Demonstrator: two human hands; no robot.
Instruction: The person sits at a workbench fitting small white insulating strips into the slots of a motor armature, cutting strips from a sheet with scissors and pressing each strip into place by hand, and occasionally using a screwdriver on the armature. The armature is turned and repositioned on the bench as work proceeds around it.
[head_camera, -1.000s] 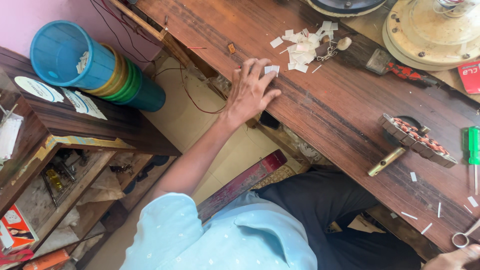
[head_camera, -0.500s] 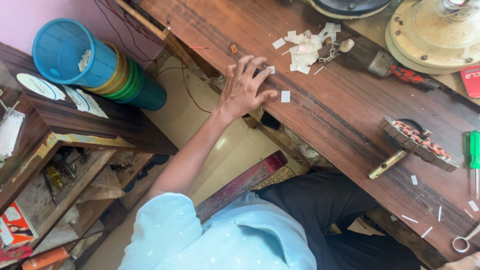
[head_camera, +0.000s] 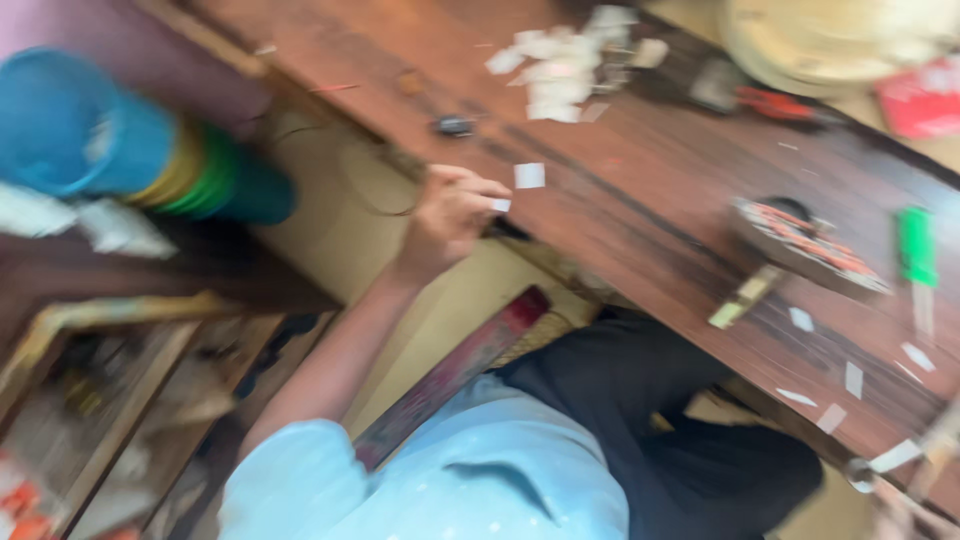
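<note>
The picture is blurred by motion. My left hand (head_camera: 452, 213) is raised just off the near edge of the dark wooden table (head_camera: 650, 190), fingers curled, pinching a small white paper piece (head_camera: 500, 205) at the fingertips. Another small white paper square (head_camera: 529, 175) lies on the table just beyond the hand. A pile of white paper scraps (head_camera: 565, 65) sits farther back. Only a sliver of my right hand (head_camera: 905, 515) shows at the bottom right corner, next to a metal scissors loop (head_camera: 862, 472); its grip is hidden.
Stacked blue, yellow and green tubs (head_camera: 130, 150) lie on their side at the left above a wooden shelf unit (head_camera: 100, 400). On the table are a round tray with red bits (head_camera: 805, 245), a green object (head_camera: 915, 245), a red-handled tool (head_camera: 790, 102) and loose paper strips (head_camera: 853, 378).
My left hand lifted from flat on the table, curled its fingers and drew back toward the edge with a paper piece. The camera swung, blurring the view.
</note>
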